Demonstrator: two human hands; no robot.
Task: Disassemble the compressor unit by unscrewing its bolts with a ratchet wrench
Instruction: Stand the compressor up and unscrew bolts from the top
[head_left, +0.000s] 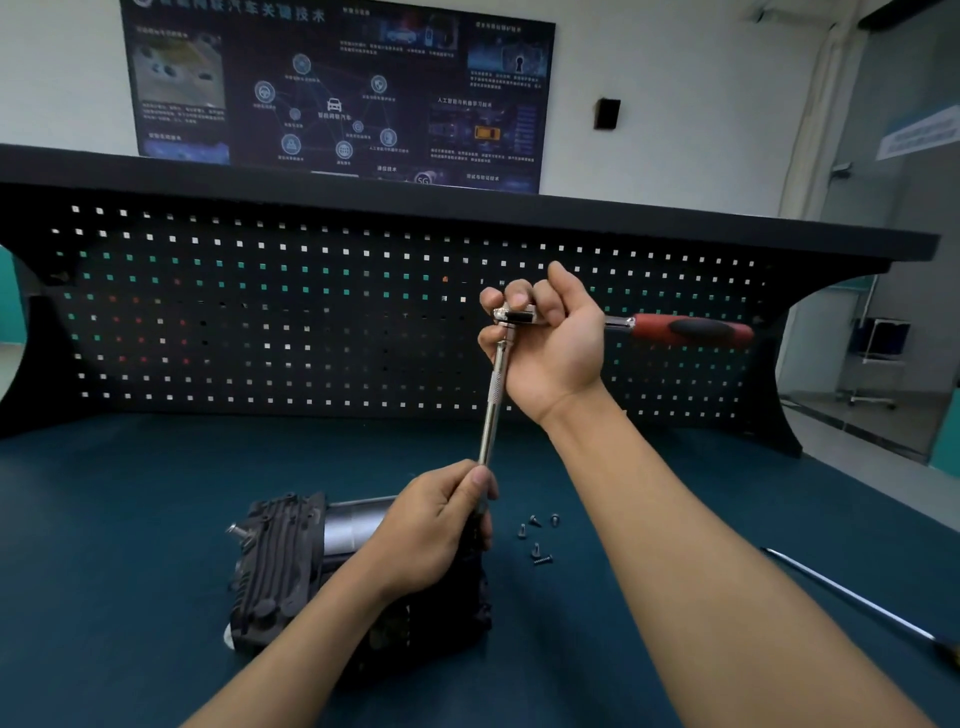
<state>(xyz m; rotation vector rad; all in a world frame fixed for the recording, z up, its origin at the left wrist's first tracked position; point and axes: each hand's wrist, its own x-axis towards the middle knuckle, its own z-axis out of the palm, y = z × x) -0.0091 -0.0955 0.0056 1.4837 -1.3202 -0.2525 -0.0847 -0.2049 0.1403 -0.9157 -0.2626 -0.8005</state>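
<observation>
Ratchet wrench (691, 330) on extension bar (493, 400) above compressor unit (280, 561), centre frame.
Right hand (545, 343) had its fingers curled round the wrench head, the red handle pointing right. Left hand (436, 525) gripped the bar's lower end, thumb pressed against it. The unit lay lower centre-left on the bench (130, 493), loose bolts (537, 540) just right of it.

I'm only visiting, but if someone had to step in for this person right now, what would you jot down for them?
Right hand grips the ratchet wrench at its head, red handle pointing right.
Left hand grips the extension bar low down, over the compressor lying on the bench.
Done: a few loose bolts lie right of the compressor.
Left: the bar's tip is hidden by the hand; bolts remaining cannot be counted.
</observation>
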